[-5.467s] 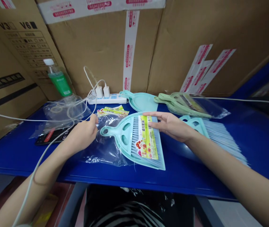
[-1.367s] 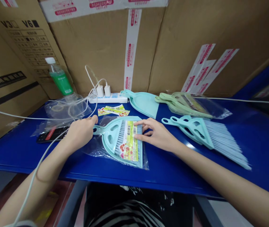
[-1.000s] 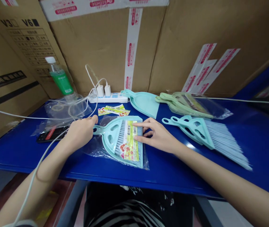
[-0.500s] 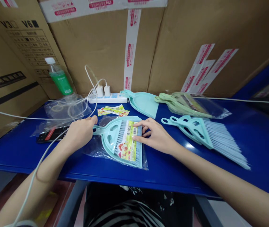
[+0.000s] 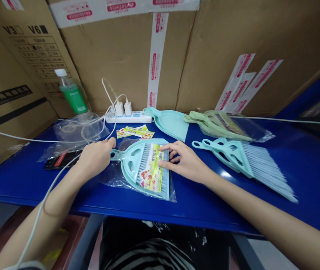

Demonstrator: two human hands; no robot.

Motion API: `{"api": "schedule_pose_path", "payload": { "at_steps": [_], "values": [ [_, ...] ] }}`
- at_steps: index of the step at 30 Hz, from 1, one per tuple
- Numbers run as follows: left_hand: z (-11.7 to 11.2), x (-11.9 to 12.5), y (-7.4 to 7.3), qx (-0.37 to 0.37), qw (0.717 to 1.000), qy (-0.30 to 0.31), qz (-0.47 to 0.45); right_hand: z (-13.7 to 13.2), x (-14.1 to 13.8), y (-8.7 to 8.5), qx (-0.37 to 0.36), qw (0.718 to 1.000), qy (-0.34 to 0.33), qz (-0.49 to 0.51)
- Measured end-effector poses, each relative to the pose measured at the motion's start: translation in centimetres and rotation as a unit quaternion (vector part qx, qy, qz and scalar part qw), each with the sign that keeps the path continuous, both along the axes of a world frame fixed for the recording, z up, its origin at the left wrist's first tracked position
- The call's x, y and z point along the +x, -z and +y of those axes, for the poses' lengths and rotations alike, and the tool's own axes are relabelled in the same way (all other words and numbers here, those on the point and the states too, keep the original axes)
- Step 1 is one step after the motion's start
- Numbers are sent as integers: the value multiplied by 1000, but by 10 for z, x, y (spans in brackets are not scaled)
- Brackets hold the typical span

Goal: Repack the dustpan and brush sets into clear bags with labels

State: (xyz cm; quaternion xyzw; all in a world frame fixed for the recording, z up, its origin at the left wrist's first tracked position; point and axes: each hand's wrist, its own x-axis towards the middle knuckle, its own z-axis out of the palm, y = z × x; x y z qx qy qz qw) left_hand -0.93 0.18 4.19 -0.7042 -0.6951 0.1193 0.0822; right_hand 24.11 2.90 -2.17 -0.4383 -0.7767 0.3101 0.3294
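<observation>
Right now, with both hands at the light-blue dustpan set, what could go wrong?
The white cable crosses in front of the left forearm and could snag if the left hand moves sharply. The label might skew if the fingers of the right hand drag across it. The clear bag looks thin and could tear if the dustpan set is pulled hard.

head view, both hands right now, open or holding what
Left hand: closed at the dustpan handle; exactly what it holds is hidden.
Right hand: open, touching the label.
</observation>
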Motion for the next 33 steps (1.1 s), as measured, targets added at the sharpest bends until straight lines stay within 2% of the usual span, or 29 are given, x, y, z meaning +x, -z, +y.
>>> {"api": "schedule_pose_path", "payload": {
  "at_steps": [8,33],
  "values": [
    [0,-2,0,5,1000,4,-3,0,-1,-1,-31,999,1,11],
    [-2,-4,-8,29,996,-57,56,1,1,-3,-29,999,-11,-12]
  ]
}}
